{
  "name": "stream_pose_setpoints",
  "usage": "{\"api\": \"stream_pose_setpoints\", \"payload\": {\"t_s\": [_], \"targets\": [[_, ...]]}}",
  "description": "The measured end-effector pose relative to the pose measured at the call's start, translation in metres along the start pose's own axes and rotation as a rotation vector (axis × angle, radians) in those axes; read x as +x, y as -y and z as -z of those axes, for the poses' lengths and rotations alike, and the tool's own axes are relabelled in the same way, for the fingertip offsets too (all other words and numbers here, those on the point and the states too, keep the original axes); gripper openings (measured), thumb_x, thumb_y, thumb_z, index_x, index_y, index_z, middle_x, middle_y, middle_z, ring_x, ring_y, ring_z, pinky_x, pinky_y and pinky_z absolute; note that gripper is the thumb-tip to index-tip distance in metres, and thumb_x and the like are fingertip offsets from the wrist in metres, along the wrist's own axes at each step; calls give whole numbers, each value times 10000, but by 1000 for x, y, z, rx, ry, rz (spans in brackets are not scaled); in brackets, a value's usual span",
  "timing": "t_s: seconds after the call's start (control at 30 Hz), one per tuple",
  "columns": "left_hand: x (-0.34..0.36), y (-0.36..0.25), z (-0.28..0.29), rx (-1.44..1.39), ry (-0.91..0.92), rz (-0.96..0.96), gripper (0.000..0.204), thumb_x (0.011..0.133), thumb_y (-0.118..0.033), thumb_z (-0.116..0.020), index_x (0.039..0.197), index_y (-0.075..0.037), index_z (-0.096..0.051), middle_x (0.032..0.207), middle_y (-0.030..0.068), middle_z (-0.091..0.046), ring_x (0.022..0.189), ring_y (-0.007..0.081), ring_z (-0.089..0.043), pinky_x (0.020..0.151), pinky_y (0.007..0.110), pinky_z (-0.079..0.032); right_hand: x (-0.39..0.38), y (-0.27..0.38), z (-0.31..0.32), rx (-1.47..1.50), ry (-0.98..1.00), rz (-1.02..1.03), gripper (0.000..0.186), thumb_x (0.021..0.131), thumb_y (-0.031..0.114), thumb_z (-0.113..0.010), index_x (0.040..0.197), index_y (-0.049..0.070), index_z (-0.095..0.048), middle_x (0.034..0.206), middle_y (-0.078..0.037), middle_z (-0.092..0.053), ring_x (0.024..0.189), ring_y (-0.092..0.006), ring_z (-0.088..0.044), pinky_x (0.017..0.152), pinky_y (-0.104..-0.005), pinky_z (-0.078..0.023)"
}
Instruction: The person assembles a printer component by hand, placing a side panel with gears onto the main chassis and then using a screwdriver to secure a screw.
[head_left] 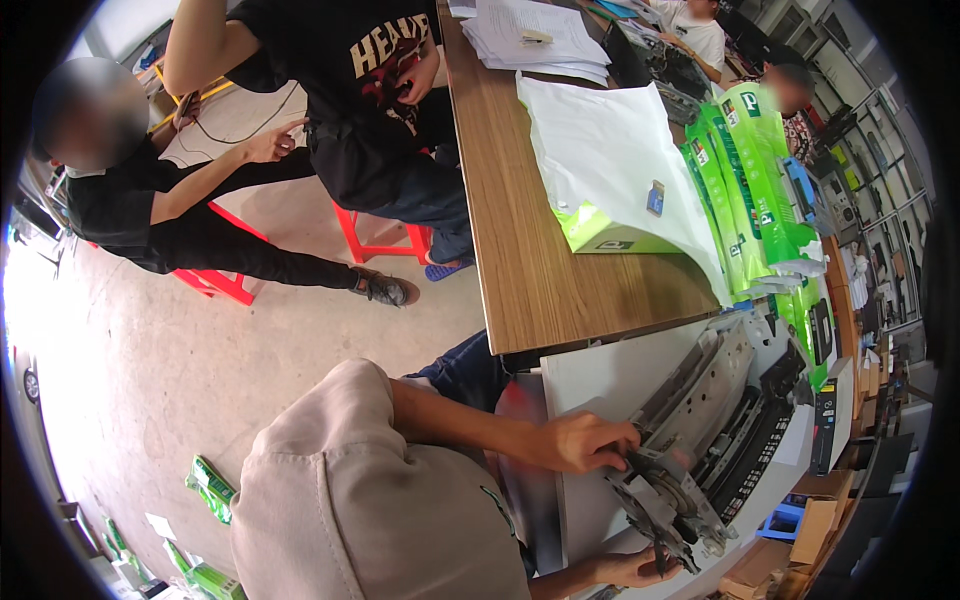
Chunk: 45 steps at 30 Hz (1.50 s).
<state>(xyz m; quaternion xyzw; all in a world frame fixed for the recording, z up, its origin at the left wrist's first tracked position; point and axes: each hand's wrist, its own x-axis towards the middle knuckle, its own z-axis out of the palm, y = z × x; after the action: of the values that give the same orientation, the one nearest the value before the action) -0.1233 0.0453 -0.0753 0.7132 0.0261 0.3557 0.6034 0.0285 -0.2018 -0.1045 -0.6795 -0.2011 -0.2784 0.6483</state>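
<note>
A stripped printer mechanism (715, 440), grey metal with black plastic rollers and toothed strips, lies slantwise on the white tabletop (585, 375). My left hand (585, 443) grips its near end, fingers curled at the edge by the grey gear-side plate. Lower in the picture, my right hand (638, 568) closes on a dark part at the mechanism's bottom corner. Part of that grip is hidden. Both forearms come from my beige sleeves, and my shirt (370, 490) fills the lower middle.
A brown wooden table (505, 230) adjoins, bearing a paper stack (530, 45) and a white wrapper (600, 130). Green paper packs (735, 190) stand beyond. Cardboard boxes (820, 525) lie at lower right. Two people in black (115, 210) are at left near red stools (365, 235); others sit far right.
</note>
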Motion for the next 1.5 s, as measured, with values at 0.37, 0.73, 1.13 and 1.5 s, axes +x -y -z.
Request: {"api": "stream_pose_setpoints", "payload": {"t_s": [0.37,0.73,1.13,1.5], "targets": [[0,-4,4,1,25,16,284,865,-62,-690,1092,-34,-521,814,115,-683,731,296,-678,626,368,-515,-1,15,-9,-55,-37,-49,529,929,267,-679,1310,-30,-463,1179,-115,-483,1102,-241,-546,878,-349,-536],[0,2,1,23,-10,-56,297,853,-61,-704,1086,-15,-526,790,124,-678,710,297,-679,605,369,-516,1,-3,0,-10,-19,-3,550,916,255,-697,1315,-37,-458,1167,-118,-493,1096,-236,-555,874,-341,-542],[0,-1,3,20,-12,-62,294,848,-42,-705,1079,-15,-525,793,120,-683,694,288,-678,597,359,-516,1,-17,9,24,-16,-8,619,895,269,-720,1351,-34,-431,1229,-150,-514,1127,-264,-564,895,-378,-539],[-1,2,0,25,-18,-69,305,848,-58,-707,1088,-28,-521,802,120,-683,714,304,-675,609,370,-514,1,-15,8,16,-28,-34,570,915,234,-697,1347,-33,-437,1219,-143,-521,1133,-253,-558,892,-362,-532]]}}
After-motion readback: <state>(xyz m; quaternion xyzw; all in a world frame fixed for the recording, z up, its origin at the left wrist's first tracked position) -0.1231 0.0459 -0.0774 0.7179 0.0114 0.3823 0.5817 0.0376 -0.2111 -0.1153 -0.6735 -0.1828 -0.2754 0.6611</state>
